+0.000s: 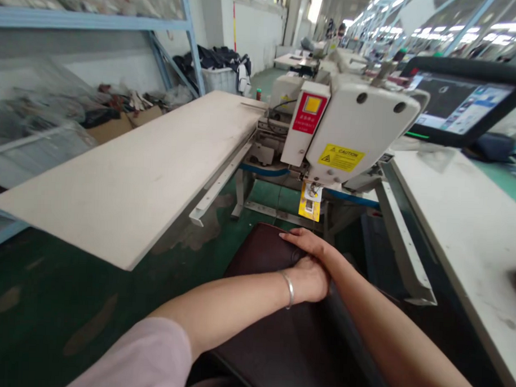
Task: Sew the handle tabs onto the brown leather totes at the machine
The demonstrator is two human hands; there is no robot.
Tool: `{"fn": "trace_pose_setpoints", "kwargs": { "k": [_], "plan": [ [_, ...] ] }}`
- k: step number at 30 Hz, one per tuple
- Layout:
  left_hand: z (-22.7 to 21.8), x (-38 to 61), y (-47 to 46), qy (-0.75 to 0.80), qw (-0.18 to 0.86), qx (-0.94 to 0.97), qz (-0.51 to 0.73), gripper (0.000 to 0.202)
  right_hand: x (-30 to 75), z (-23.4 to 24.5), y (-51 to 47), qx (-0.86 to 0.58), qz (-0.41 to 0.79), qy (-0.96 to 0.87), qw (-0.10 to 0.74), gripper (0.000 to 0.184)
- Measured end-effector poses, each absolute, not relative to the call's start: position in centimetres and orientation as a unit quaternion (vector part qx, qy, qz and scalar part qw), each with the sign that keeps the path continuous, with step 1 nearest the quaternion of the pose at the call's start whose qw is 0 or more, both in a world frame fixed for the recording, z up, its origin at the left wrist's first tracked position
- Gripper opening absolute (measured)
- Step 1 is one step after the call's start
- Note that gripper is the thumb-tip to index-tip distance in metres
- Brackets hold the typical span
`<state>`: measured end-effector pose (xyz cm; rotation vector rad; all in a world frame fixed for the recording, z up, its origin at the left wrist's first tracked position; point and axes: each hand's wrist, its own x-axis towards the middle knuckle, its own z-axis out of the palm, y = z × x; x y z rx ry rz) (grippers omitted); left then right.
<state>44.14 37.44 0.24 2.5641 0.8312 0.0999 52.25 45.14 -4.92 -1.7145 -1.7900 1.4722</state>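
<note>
A large dark brown leather-like piece [260, 255] reaches from my lap towards the sewing machine [348, 134]. My right hand [307, 241] grips it near its far edge, with fingertips lying across its surface. Just below, my left hand [312, 274] is bent inward against the piece, a silver bangle on its wrist; its fingers are hidden by the right hand and the material. Both hands overlap, in front of and lower than the machine's head. A yellow plate [309, 209] hangs under the needle area, apart from my hands.
A pale tabletop [149, 167] extends on the left, and another worktop [472, 223] on the right. Metal rails [404, 244] project towards me on both sides. A monitor [464, 102] stands back right. Blue shelving [98, 21] with bagged material lines the left wall.
</note>
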Motion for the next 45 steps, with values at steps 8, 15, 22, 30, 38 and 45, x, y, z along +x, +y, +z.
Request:
{"fn": "trace_pose_setpoints", "kwargs": {
  "k": [8,15,22,30,38,45],
  "plan": [
    [5.0,33.6,42.7,0.409,0.129,0.901,0.064,0.042,55.2,-1.2,43.5,-0.496,0.521,-0.674,0.166,0.053],
    [6.8,31.6,49.9,0.320,0.484,0.798,-0.161,0.054,53.4,4.6,42.2,-0.466,0.467,-0.732,0.171,0.036],
    [7.5,29.4,53.1,0.332,0.532,0.779,-0.019,0.037,56.7,5.2,42.4,-0.504,0.517,-0.662,0.202,0.046],
    [6.0,30.5,52.6,0.340,0.659,0.665,0.086,0.040,60.5,4.9,42.3,-0.575,0.576,-0.523,0.252,0.050],
    [3.2,33.1,56.2,0.400,0.690,0.581,0.164,0.047,63.2,3.2,47.0,-0.641,0.540,-0.458,0.298,0.055],
    [1.9,32.8,57.0,0.322,0.769,0.529,0.162,0.074,64.9,2.2,49.6,-0.635,0.574,-0.425,0.294,0.057]
  ]
}}
